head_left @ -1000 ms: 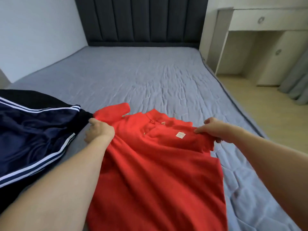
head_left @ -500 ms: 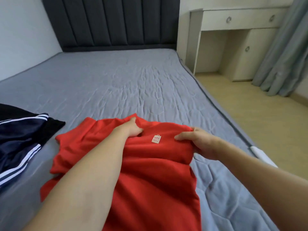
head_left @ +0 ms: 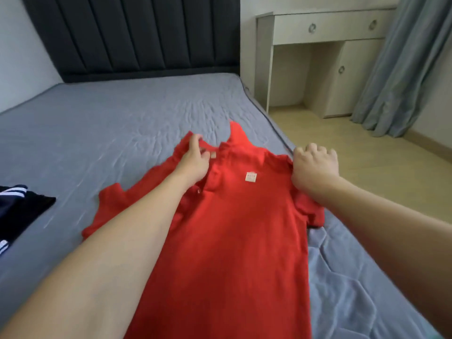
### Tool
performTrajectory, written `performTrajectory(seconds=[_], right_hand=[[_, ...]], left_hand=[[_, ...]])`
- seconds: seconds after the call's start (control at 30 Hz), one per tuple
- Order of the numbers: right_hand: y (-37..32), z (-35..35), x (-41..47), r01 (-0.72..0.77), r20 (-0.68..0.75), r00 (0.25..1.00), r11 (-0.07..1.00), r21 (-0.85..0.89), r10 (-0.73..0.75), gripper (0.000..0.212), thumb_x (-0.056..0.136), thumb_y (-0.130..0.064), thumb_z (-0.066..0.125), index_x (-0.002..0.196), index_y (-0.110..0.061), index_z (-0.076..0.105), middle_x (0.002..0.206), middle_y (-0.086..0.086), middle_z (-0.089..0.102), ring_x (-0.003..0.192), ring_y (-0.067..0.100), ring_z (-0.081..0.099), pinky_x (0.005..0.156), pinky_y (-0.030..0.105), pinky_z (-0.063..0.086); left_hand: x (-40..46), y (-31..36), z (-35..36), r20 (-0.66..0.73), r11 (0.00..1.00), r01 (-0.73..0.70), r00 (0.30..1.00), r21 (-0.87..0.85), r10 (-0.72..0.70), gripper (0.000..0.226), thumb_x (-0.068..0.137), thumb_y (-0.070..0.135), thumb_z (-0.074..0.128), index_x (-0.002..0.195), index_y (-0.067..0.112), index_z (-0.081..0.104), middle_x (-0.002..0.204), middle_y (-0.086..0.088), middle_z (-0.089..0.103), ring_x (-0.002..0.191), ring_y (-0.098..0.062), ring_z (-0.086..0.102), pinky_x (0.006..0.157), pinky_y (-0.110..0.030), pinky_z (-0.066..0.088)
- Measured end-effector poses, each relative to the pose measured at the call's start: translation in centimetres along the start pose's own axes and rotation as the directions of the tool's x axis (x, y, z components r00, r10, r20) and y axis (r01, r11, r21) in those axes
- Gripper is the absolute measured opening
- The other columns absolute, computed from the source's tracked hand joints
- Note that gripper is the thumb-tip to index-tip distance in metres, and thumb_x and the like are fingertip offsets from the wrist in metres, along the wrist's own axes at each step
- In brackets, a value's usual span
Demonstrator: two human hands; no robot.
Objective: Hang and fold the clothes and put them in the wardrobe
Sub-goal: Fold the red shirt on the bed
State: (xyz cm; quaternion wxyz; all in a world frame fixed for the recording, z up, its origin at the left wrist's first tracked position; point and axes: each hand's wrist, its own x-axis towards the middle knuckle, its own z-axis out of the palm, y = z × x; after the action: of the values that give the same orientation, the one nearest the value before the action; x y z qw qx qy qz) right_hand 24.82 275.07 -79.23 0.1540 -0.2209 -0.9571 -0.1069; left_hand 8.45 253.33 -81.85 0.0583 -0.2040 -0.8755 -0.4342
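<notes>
A red polo shirt (head_left: 232,228) lies spread on the grey bed (head_left: 110,123), its collar pointing away from me and a small pale label on the chest. My left hand (head_left: 195,159) pinches the collar at its left side. My right hand (head_left: 314,167) grips the shirt's right shoulder with curled fingers, close to the bed's right edge. The left sleeve lies flat beside my left forearm; the right sleeve is bunched under my right wrist.
A dark navy garment with white stripes (head_left: 22,206) lies at the bed's left edge. A dark padded headboard (head_left: 137,35) stands behind. A white dresser (head_left: 325,57) and grey-blue curtain (head_left: 401,69) stand to the right over wooden floor (head_left: 367,155).
The shirt has shifted right and away from me across the bed. My left hand moved from the left sleeve to the collar. My right hand holds the right shoulder throughout, now with curled fingers.
</notes>
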Motion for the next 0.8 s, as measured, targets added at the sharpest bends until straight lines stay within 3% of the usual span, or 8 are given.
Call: performTrajectory(seconds=[0.07,0.17,0.33,0.4,0.5,0.63,0.73,0.8], right_hand=[[-1.9,2.4,-0.6,-0.011,0.038,0.999,1.000,0.028,0.010,0.037,0.080,-0.022,0.048,0.115,-0.013,0.053,0.117,0.012,0.050,0.111,0.033,0.050,0.092,0.040,0.035],[-6.3,5.2,0.3,-0.074,0.210,0.978,0.950,0.304,0.009,0.038,0.083,-0.030,0.045,0.116,-0.012,0.053,0.125,0.014,0.053,0.119,0.033,0.050,0.099,0.042,0.032],[-11.3,8.1,6.1,-0.358,0.461,0.884,0.741,0.568,0.074,0.060,0.090,-0.053,0.034,0.125,-0.008,0.052,0.133,0.018,0.054,0.122,0.037,0.050,0.101,0.043,0.037],[-11.9,10.2,7.7,-0.401,0.521,0.844,0.797,0.451,0.129,0.069,0.089,-0.061,0.033,0.132,-0.010,0.050,0.137,0.016,0.050,0.126,0.037,0.046,0.105,0.044,0.034],[-12.5,14.0,6.8,-0.315,0.366,0.910,0.901,0.300,0.196,0.057,0.094,-0.052,0.041,0.130,-0.009,0.048,0.135,0.017,0.046,0.128,0.037,0.038,0.105,0.047,0.024],[-12.8,15.3,7.1,-0.131,-0.081,0.977,0.847,0.515,0.200,0.028,0.096,-0.039,0.046,0.105,-0.014,0.054,0.107,0.015,0.055,0.105,0.037,0.048,0.090,0.046,0.032],[-12.2,14.4,10.6,-0.109,-0.180,0.943,0.769,0.629,0.280,0.025,0.096,-0.035,0.048,0.100,-0.011,0.054,0.104,0.017,0.056,0.100,0.039,0.050,0.085,0.046,0.036],[-12.6,15.8,10.9,-0.121,-0.187,0.947,0.828,0.548,0.263,0.026,0.096,-0.034,0.048,0.101,-0.009,0.054,0.105,0.018,0.057,0.101,0.039,0.050,0.084,0.046,0.036]], left_hand=[[-0.6,-1.5,0.2,0.040,0.998,0.054,0.998,-0.017,-0.053,0.037,0.091,0.004,0.047,0.125,0.017,0.052,0.106,-0.013,0.070,0.101,-0.034,0.065,0.092,-0.042,0.051],[-0.4,-4.3,-1.0,-0.228,0.976,0.074,0.973,0.205,-0.026,0.021,0.084,0.012,0.047,0.097,0.019,0.062,0.097,-0.013,0.071,0.096,-0.035,0.064,0.082,-0.040,0.051],[2.7,-9.9,-1.7,-0.014,0.813,0.447,0.879,0.373,-0.477,0.059,0.099,0.045,0.035,0.143,0.005,0.036,0.149,-0.024,0.039,0.137,-0.039,0.036,0.113,-0.045,0.028],[1.3,-12.4,0.3,0.018,0.736,0.373,0.886,0.565,-0.463,0.065,0.098,0.056,0.028,0.146,0.012,0.034,0.154,-0.018,0.032,0.143,-0.035,0.026,0.118,-0.049,0.015],[-0.7,-14.6,2.6,-0.085,0.690,0.204,0.975,0.695,-0.203,0.051,0.094,0.057,0.039,0.129,0.021,0.048,0.140,-0.013,0.043,0.136,-0.034,0.031,0.116,-0.057,0.010],[2.3,-13.6,1.5,-0.183,0.792,0.169,0.980,0.586,-0.074,0.033,0.097,0.048,0.046,0.116,0.023,0.056,0.125,-0.008,0.048,0.124,-0.035,0.043,0.111,-0.064,0.014],[4.9,-11.4,1.4,-0.403,0.866,0.114,0.909,0.486,0.107,0.030,0.097,0.038,0.051,0.109,0.012,0.059,0.113,-0.017,0.055,0.108,-0.040,0.053,0.102,-0.060,0.033],[5.6,-11.2,2.8,-0.355,0.832,0.172,0.935,0.527,0.031,0.035,0.097,0.039,0.048,0.116,0.011,0.055,0.119,-0.019,0.055,0.115,-0.040,0.051,0.106,-0.058,0.029]])
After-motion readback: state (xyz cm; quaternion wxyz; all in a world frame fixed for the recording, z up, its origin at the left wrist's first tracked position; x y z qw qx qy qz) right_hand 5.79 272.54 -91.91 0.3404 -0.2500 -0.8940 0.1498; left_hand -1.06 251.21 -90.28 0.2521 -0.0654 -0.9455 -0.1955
